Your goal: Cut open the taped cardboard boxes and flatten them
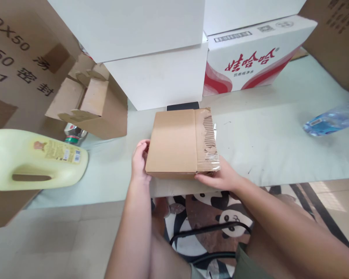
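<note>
A small brown cardboard box (172, 141) is between my two hands at the front of the cloth-covered table. Its right-hand flap (206, 143) is torn, with bare corrugation and shiny clear tape on it. My left hand (140, 161) holds the box by its left side, the fingers partly hidden behind it. At the near right corner, my right hand (221, 176) grips the box with the thumb along the front edge and the other fingers out of sight. A dark flat object (182, 106) shows just behind the box.
White cartons (159, 73) stand along the back, beside a red-and-white carton (250, 62). An open cardboard box (104, 104), a bottle with a green band (72, 137) and a pale yellow jug (37, 161) are at left. A clear plastic bottle (331, 120) lies at right.
</note>
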A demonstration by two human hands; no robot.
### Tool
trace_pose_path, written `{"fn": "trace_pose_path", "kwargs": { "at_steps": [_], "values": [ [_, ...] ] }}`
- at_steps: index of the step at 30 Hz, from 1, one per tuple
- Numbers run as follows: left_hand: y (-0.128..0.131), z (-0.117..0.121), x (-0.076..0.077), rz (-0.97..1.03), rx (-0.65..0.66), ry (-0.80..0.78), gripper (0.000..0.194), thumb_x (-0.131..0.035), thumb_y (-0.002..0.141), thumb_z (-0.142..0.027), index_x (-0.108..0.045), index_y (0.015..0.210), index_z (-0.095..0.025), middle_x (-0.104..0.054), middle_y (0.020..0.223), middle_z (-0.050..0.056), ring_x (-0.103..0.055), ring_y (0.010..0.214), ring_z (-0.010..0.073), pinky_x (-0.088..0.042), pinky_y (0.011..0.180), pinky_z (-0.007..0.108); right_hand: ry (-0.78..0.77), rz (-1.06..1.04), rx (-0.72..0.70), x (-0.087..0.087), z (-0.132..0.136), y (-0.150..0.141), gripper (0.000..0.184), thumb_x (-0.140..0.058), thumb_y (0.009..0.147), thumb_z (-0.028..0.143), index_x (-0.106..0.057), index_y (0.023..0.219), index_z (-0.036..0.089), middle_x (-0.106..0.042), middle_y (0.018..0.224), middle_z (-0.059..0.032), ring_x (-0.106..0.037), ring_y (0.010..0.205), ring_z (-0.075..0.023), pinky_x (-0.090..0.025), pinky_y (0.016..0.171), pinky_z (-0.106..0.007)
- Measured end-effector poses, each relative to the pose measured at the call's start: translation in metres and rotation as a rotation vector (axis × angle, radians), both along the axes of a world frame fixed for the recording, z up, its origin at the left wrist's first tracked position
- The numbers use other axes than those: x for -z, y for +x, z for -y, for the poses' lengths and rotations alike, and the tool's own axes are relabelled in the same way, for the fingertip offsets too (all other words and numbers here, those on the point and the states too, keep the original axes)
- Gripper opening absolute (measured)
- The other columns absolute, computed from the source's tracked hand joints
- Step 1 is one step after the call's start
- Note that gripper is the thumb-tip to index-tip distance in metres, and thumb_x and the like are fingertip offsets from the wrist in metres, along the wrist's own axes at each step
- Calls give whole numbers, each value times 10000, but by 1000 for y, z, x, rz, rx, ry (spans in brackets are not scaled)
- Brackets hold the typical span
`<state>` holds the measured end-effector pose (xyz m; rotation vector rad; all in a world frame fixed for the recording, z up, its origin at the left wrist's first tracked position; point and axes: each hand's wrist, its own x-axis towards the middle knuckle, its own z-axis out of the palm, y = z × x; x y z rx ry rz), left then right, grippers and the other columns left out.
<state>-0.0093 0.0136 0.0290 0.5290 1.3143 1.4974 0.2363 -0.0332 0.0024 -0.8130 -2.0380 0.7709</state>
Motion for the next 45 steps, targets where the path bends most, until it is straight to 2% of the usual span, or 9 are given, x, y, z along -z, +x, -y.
{"fn": "trace_pose_path", "kwargs": {
  "at_steps": [7, 14, 23, 37, 45],
  "values": [
    [0, 1, 1, -18, 3, 8, 276, -737, 518, -389, -659, 708, -205, -615, 704, -7, -550, 669, 138, -421, 616, 258, -1, 3, 14, 3, 0, -1, 155, -648, 879, 306, -696, 1014, 245, -784, 1002, -49, -737, 985, -247, -582, 923, -415],
    [0, 1, 2, -50, 30, 25, 271, -711, 565, -406, -635, 736, -210, -616, 728, -4, -566, 679, 141, -432, 631, 260, 6, 1, 20, 5, 1, -2, 158, -653, 880, 321, -700, 1009, 243, -784, 995, -53, -731, 1002, -251, -571, 958, -426],
    [0, 1, 2, -72, 36, 19, 261, -687, 589, -408, -611, 749, -216, -599, 739, -3, -559, 685, 151, -423, 642, 271, 9, 28, 17, 5, 1, -1, 164, -635, 892, 330, -706, 1009, 239, -787, 1026, -62, -740, 991, -245, -603, 897, -406],
    [2, 1, 2, -71, 24, 4, 259, -695, 575, -390, -592, 737, -216, -597, 696, -13, -553, 635, 138, -421, 582, 249, -14, 1, 6, 7, 2, -2, 189, -648, 886, 317, -699, 1049, 237, -781, 1044, -67, -731, 1015, -247, -584, 943, -429],
    [1, 1, 3, -120, 68, 12, 259, -661, 610, -405, -574, 762, -214, -574, 710, -21, -554, 618, 122, -419, 572, 252, -3, 4, -9, 6, 2, -2, 192, -654, 883, 306, -692, 1060, 240, -777, 1049, -65, -728, 1022, -247, -584, 946, -430]
  ]
}}
